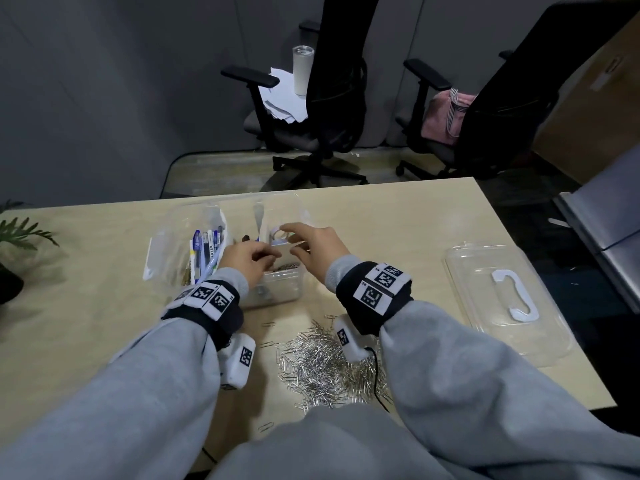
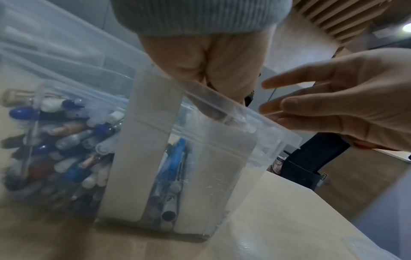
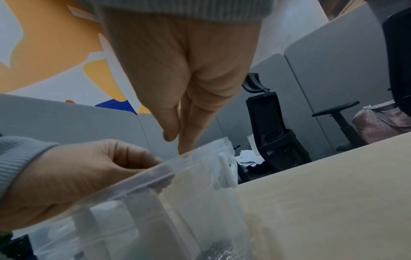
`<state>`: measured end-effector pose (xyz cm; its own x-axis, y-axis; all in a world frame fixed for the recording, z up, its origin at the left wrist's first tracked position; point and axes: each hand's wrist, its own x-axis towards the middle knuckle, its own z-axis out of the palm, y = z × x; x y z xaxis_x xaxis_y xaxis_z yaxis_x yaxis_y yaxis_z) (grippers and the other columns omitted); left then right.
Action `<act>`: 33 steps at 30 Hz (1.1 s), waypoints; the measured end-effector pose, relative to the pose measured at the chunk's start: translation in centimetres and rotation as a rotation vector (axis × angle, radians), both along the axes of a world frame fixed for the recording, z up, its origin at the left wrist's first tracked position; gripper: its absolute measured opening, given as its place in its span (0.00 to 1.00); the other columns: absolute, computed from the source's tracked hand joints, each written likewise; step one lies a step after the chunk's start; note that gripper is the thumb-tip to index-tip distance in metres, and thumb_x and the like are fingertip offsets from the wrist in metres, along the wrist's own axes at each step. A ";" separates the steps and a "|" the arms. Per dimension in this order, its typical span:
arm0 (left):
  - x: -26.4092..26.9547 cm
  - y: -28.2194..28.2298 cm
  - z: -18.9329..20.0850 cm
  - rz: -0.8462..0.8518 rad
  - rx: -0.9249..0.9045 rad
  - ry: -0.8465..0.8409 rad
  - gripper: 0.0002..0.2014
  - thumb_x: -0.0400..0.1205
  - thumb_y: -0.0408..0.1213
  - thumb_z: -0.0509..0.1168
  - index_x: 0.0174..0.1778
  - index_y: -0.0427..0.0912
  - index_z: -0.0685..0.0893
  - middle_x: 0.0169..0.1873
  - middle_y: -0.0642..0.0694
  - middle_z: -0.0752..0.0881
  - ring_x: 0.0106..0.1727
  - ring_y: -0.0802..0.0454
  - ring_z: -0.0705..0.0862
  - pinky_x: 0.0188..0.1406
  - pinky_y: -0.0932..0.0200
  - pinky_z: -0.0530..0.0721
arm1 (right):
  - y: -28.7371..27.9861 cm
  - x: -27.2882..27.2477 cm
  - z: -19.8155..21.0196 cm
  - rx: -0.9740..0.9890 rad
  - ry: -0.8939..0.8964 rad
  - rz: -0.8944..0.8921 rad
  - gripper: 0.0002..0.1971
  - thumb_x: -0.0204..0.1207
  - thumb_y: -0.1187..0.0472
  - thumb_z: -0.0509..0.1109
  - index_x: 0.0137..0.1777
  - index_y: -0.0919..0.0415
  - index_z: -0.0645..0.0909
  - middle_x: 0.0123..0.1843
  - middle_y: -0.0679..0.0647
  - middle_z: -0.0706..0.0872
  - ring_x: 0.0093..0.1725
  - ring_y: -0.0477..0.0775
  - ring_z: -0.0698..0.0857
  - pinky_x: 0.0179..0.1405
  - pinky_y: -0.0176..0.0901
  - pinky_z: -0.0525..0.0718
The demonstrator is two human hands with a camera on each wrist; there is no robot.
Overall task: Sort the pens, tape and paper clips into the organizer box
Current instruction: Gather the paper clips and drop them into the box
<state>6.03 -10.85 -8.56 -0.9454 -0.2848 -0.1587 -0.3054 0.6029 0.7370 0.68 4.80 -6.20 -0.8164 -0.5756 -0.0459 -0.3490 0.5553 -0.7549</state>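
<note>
The clear organizer box [image 1: 277, 294] stands mid-table. Several pens [image 1: 205, 247] fill its left compartment, and their ends show through the wall in the left wrist view [image 2: 66, 140]. A tape roll [image 1: 277, 235] lies in the far right compartment. My left hand [image 1: 266, 259] hovers over the near compartment, fingers bunched in a pinch on paper clips [image 1: 287, 268]. My right hand [image 1: 292, 240] is beside it above the tape, fingers straight and apart, holding nothing. A big loose heap of paper clips [image 1: 318, 362] lies on the table under my wrists.
The box's clear lid [image 1: 485, 271] with a white handle lies to the right on the table. A plant [image 1: 20, 237] stands at the left edge. Two office chairs [image 1: 325, 98] are beyond the far edge. A grey case [image 1: 606, 220] sits at the right.
</note>
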 end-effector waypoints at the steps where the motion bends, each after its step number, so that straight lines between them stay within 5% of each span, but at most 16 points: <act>1: -0.1 -0.1 -0.1 -0.007 0.016 -0.008 0.08 0.79 0.30 0.68 0.42 0.48 0.89 0.40 0.45 0.89 0.42 0.48 0.88 0.55 0.58 0.83 | 0.5 0.2 0.2 -0.025 0.012 -0.005 0.22 0.78 0.70 0.66 0.71 0.55 0.77 0.59 0.59 0.87 0.54 0.55 0.87 0.61 0.39 0.81; 6: 0.1 0.1 -0.1 -0.046 -0.071 -0.009 0.04 0.77 0.37 0.71 0.45 0.46 0.90 0.43 0.47 0.87 0.47 0.49 0.84 0.55 0.59 0.79 | 5.1 1.6 -0.3 -0.135 0.060 -0.125 0.20 0.78 0.66 0.69 0.69 0.56 0.78 0.55 0.55 0.89 0.49 0.50 0.89 0.58 0.39 0.84; 10: 0.0 -0.2 -0.3 -0.067 -0.080 -0.012 0.06 0.80 0.37 0.67 0.48 0.47 0.90 0.43 0.48 0.88 0.46 0.49 0.86 0.57 0.56 0.82 | 10.0 2.5 -3.7 0.132 -0.071 -0.081 0.27 0.76 0.58 0.73 0.75 0.51 0.72 0.63 0.53 0.85 0.60 0.50 0.85 0.66 0.49 0.82; 15: -0.3 -0.2 -0.8 -0.042 0.119 0.035 0.22 0.83 0.22 0.57 0.39 0.56 0.84 0.44 0.49 0.89 0.45 0.54 0.87 0.60 0.56 0.85 | 14.4 5.0 -9.2 0.651 -0.275 0.230 0.53 0.65 0.45 0.79 0.83 0.44 0.46 0.84 0.55 0.58 0.81 0.58 0.63 0.78 0.59 0.66; 17: -0.3 -0.4 -0.9 -0.055 0.120 0.047 0.19 0.80 0.22 0.62 0.40 0.56 0.84 0.42 0.54 0.89 0.47 0.53 0.88 0.61 0.54 0.83 | 14.7 6.1 -10.5 0.789 -0.233 0.343 0.60 0.62 0.45 0.81 0.83 0.43 0.40 0.85 0.58 0.41 0.84 0.63 0.45 0.81 0.66 0.56; 20: -0.1 0.0 -0.4 -0.048 0.135 0.071 0.15 0.75 0.24 0.71 0.38 0.54 0.85 0.39 0.52 0.89 0.46 0.49 0.89 0.57 0.56 0.85 | 13.4 6.9 -11.4 0.832 -0.182 0.449 0.61 0.63 0.50 0.82 0.82 0.40 0.37 0.85 0.56 0.34 0.83 0.66 0.35 0.80 0.70 0.53; 24: 0.5 0.8 0.0 0.080 0.243 0.202 0.11 0.75 0.28 0.72 0.38 0.52 0.87 0.36 0.45 0.89 0.43 0.43 0.88 0.52 0.54 0.87 | 11.3 7.2 -11.4 0.791 -0.131 0.576 0.57 0.67 0.57 0.80 0.83 0.42 0.40 0.86 0.56 0.40 0.84 0.63 0.41 0.81 0.65 0.55; 28: 3.0 1.1 0.0 0.177 0.095 0.475 0.11 0.78 0.33 0.69 0.48 0.56 0.84 0.32 0.54 0.80 0.33 0.58 0.75 0.36 0.71 0.76 | 10.9 7.1 -10.7 0.738 -0.062 0.630 0.48 0.73 0.64 0.74 0.84 0.44 0.46 0.86 0.53 0.47 0.83 0.58 0.56 0.79 0.53 0.64; 31: 6.0 0.9 -0.3 -0.026 -0.193 0.558 0.08 0.77 0.44 0.68 0.51 0.52 0.81 0.32 0.55 0.76 0.33 0.63 0.73 0.32 0.72 0.71 | 10.8 7.1 -10.7 0.736 0.061 0.643 0.38 0.78 0.62 0.68 0.83 0.43 0.52 0.86 0.53 0.53 0.81 0.59 0.63 0.74 0.52 0.69; 33: 7.8 0.9 -1.6 -0.223 -0.273 0.482 0.15 0.75 0.57 0.63 0.51 0.53 0.79 0.32 0.60 0.74 0.33 0.70 0.74 0.33 0.76 0.70 | 10.3 7.0 -10.5 0.762 0.105 0.647 0.32 0.82 0.60 0.63 0.83 0.44 0.55 0.85 0.52 0.58 0.79 0.59 0.68 0.72 0.53 0.73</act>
<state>13.82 -9.94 -10.14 -0.9344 -0.0410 0.3539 0.1810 0.8011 0.5706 7.70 15.05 -16.73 -0.3780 -0.7574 -0.5324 -0.7992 0.5572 -0.2253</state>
